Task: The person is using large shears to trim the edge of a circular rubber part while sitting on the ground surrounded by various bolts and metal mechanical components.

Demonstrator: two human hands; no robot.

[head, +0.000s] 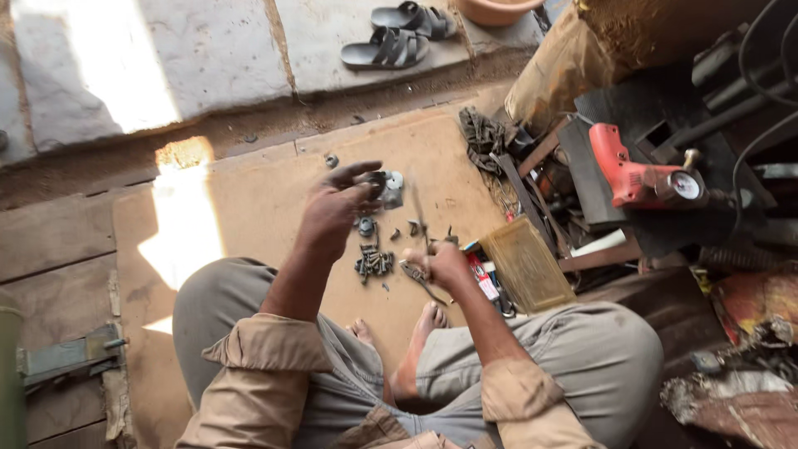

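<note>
I sit cross-legged on a brown board. My left hand is raised over it and grips a small grey metal part at the fingertips. My right hand is closed around a thin tool, a screwdriver-like shaft that points up toward the metal part. Below the hands lie a cluster of small dark screws and bits and a pair of pliers next to my right hand.
A yellowish plastic box lies right of my right hand. A red power tool with a gauge sits among cables and clutter at right. A pair of dark sandals rests on stone slabs beyond the board.
</note>
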